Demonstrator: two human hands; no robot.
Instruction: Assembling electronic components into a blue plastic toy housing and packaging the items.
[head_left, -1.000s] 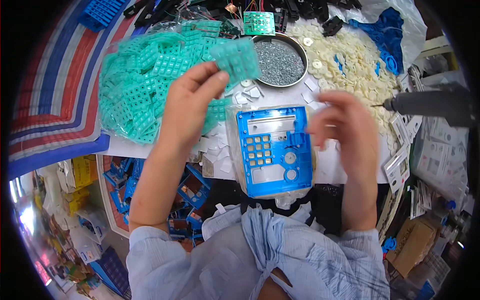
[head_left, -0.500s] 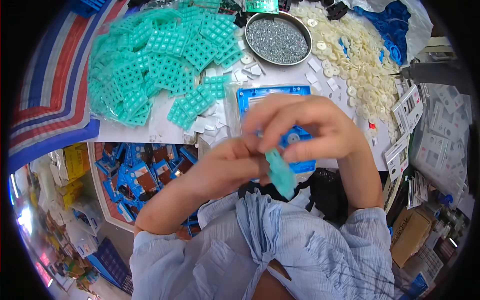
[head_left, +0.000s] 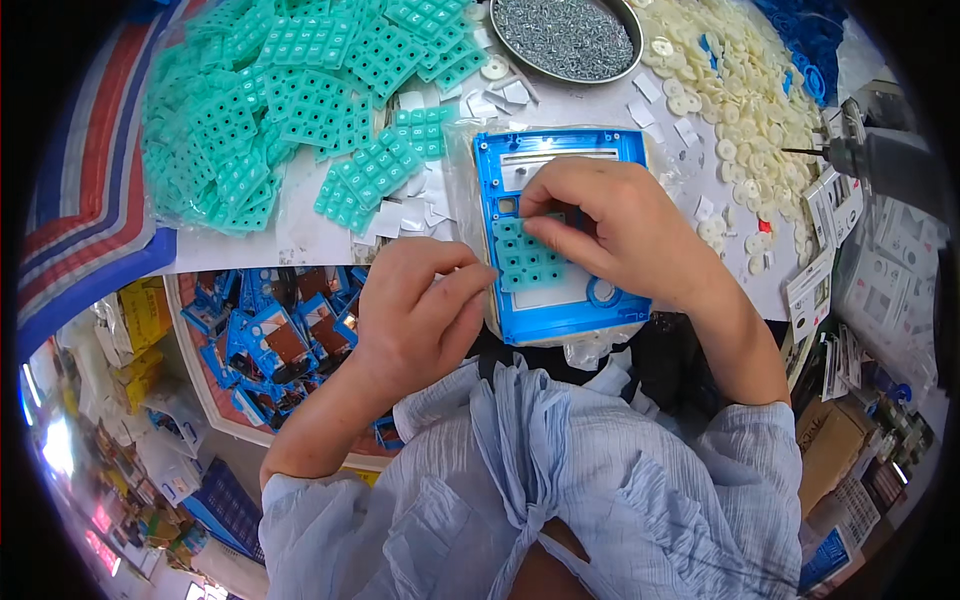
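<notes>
Keypad (head_left: pixel 530 268), teal and rubbery, lies over the left middle part of a blue case (head_left: pixel 560 326), its underside with dark dots turned up. One square opening (head_left: pixel 508 205) of the case shows just above it. The right hand (head_left: pixel 630 230) reaches over the case from the right, thumb and forefinger pinched together on the keypad's upper edge. The left hand (head_left: pixel 415 310) is at the case's left edge, its fingers curled in and the thumb near the forefinger; whether it grips anything, or touches the case, cannot be told.

The case lies with its inside up, near the front edge of a white table (head_left: pixel 225 252), with clear plastic (head_left: pixel 462 155) showing around it. Loose teal keypads (head_left: pixel 310 95) are heaped to the upper left, a few lying nearer the case, beside scattered white squares (head_left: pixel 413 212). Beyond the case stands a round dish (head_left: pixel 641 62) full of small metal screws (head_left: pixel 565 38). Cream discs (head_left: pixel 745 100) spread across the upper right, and a dark power driver (head_left: pixel 890 165) points its bit left over them. Below the table's left part, a pink bin (head_left: pixel 205 385) holds blue units (head_left: pixel 275 345). Printed cards (head_left: pixel 810 285) lie along the right edge.
</notes>
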